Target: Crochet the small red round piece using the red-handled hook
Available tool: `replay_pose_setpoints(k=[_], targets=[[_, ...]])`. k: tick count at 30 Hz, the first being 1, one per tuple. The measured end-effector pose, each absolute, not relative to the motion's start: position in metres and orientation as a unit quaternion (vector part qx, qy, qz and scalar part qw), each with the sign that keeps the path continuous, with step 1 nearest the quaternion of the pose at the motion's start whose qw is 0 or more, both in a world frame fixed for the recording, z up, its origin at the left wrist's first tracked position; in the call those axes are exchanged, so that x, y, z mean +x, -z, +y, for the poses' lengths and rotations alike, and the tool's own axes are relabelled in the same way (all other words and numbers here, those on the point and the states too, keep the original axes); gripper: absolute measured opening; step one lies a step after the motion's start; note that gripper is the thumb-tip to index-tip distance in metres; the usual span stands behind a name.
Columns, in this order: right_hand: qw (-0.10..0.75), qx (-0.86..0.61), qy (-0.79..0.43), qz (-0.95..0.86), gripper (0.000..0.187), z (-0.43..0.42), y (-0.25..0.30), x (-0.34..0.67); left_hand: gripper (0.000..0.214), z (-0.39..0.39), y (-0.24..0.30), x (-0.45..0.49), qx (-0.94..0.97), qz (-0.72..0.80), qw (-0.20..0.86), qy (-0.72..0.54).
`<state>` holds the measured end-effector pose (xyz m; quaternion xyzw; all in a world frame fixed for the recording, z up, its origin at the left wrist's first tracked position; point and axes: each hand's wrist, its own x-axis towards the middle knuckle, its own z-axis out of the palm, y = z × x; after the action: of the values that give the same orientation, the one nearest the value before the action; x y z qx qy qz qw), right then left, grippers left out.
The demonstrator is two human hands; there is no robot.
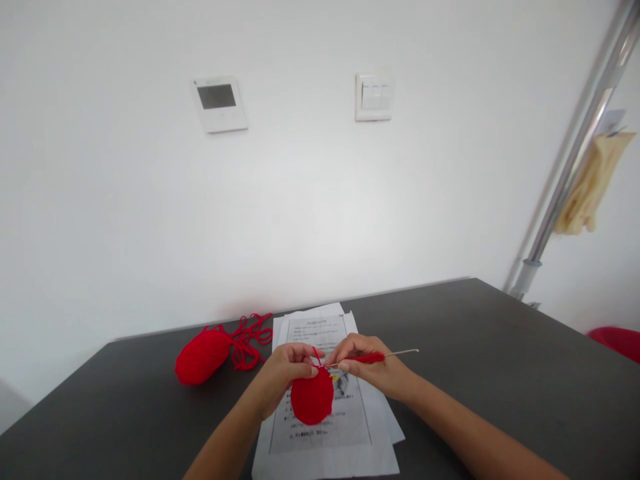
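My left hand [284,373] pinches the top edge of a round red crocheted piece [312,399], which hangs just above the printed sheets. My right hand [367,368] grips a crochet hook with a red handle [369,358]; its metal shaft sticks out to the right, and the working end meets the red piece between my two hands. A strand of red yarn runs up over my left fingers. A red yarn ball [203,357] lies on the table to the left, with loose loops of yarn [249,340] beside it.
Printed paper sheets [325,433] lie on the dark grey table [500,373] under my hands. A white wall behind carries a small screen panel [219,103] and a light switch [374,97]. A metal pole [575,160] with hanging cloth stands at the right; a red object [617,341] sits beyond the table's edge.
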<state>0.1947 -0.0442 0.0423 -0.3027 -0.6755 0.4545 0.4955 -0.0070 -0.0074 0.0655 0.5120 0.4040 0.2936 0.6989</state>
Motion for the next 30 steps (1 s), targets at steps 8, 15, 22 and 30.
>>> replay_pose_setpoints(k=[8,15,22,30], targets=[[0.442,-0.323,-0.412,-0.728,0.017,-0.048,-0.049,0.197,0.029,-0.006,-0.061,-0.006,0.542,0.409,0.673,-0.295],[0.385,-0.328,-0.300,-0.809,0.012,-0.050,-0.054,0.199,0.031,-0.006,-0.061,-0.004,0.593,0.434,0.611,-0.293],[0.343,-0.305,-0.191,-0.867,0.008,-0.052,-0.057,0.196,0.029,-0.007,-0.058,-0.001,0.692,0.446,0.483,-0.298],[0.327,-0.287,-0.085,-0.896,0.011,-0.050,-0.048,0.191,0.031,-0.017,-0.067,0.002,0.741,0.438,0.417,-0.292]])
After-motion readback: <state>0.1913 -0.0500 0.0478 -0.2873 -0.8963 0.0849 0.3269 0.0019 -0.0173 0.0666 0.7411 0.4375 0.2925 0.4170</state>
